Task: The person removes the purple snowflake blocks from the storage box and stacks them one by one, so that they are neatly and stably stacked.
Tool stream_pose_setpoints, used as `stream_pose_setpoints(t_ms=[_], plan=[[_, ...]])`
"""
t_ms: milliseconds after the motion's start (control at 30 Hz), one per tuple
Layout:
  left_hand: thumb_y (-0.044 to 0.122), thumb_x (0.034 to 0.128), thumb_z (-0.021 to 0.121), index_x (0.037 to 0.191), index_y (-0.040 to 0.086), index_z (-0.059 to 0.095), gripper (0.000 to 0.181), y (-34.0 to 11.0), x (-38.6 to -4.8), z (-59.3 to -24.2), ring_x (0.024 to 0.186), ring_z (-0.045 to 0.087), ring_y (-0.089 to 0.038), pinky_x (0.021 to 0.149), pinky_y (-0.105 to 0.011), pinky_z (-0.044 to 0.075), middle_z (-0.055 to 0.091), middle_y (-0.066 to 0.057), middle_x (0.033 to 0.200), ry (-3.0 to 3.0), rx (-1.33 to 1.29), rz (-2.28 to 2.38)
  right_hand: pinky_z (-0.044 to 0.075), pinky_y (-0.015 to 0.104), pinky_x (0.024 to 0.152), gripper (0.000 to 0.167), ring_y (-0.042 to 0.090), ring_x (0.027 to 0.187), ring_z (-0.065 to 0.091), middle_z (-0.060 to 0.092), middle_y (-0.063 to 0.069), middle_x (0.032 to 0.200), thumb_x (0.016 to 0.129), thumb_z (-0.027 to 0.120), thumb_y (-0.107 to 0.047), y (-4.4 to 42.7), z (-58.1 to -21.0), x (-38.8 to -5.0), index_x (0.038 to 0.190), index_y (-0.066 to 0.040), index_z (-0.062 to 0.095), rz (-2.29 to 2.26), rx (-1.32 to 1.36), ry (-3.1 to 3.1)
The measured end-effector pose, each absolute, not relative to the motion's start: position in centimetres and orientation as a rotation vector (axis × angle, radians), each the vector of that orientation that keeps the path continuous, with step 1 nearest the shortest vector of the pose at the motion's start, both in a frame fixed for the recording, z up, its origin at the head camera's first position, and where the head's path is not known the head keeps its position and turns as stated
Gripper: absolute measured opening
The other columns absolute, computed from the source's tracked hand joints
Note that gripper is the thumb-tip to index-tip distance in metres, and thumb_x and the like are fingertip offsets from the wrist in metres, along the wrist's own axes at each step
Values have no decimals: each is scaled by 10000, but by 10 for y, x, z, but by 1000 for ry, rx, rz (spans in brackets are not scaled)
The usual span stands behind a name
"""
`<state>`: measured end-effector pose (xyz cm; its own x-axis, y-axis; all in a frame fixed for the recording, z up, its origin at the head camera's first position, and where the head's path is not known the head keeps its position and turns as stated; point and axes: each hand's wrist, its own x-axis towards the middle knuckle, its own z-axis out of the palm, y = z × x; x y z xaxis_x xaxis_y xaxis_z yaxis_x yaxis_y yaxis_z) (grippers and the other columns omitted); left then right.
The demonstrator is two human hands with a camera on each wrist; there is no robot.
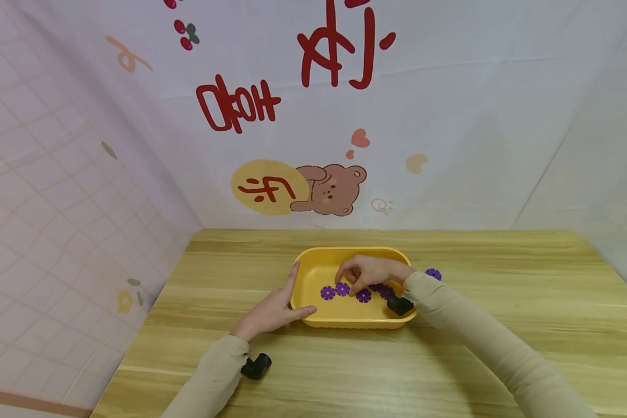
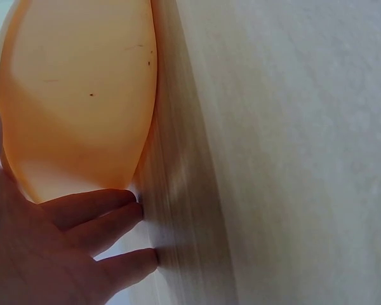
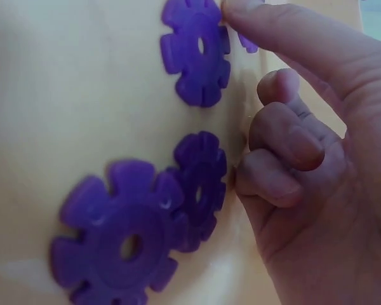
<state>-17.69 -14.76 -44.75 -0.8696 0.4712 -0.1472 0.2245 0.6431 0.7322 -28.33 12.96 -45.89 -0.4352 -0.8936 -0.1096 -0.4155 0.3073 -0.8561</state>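
Several purple notched discs (image 1: pixel 328 295)

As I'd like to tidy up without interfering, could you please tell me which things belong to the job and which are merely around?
In the job, it seems:
yellow tray, left hand at its edge
purple discs inside it, right hand over them
probably the matching disc outside, on the table

Merely around:
printed backdrop
black wrist devices

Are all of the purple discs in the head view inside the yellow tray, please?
No, one purple disc lies on the table, to the right of the yellow tray.
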Motion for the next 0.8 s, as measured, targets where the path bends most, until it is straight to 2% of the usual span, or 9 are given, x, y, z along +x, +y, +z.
stream_pose_setpoints(t_ms=[367,567,800], plan=[[529,885,643,1544,147,-127,1083,-148,-178,-449,807,559,-135,844,-354,443,593,-78,1028,2529,559,1083,352,224,562,269,87,565,381,451,8,673,826,730,9,126,-463,-283,1085,21,661,-1028,-1116,2049],[536,884,641,1544,155,-130,1084,-147,-178,-449,784,556,-137,807,-337,445,588,-50,966,2532,551,1072,355,221,562,279,82,564,380,452,11,665,811,753,-3,125,-463,-282,1069,32,651,-1042,-1093,2071],[527,886,643,1544,156,-129,1081,-148,-178,-449,777,557,-137,796,-335,443,584,-39,944,2529,549,1077,359,226,565,284,82,575,403,466,-8,663,794,785,-45,124,-464,-282,1035,-2,642,-1017,-1086,2124]])
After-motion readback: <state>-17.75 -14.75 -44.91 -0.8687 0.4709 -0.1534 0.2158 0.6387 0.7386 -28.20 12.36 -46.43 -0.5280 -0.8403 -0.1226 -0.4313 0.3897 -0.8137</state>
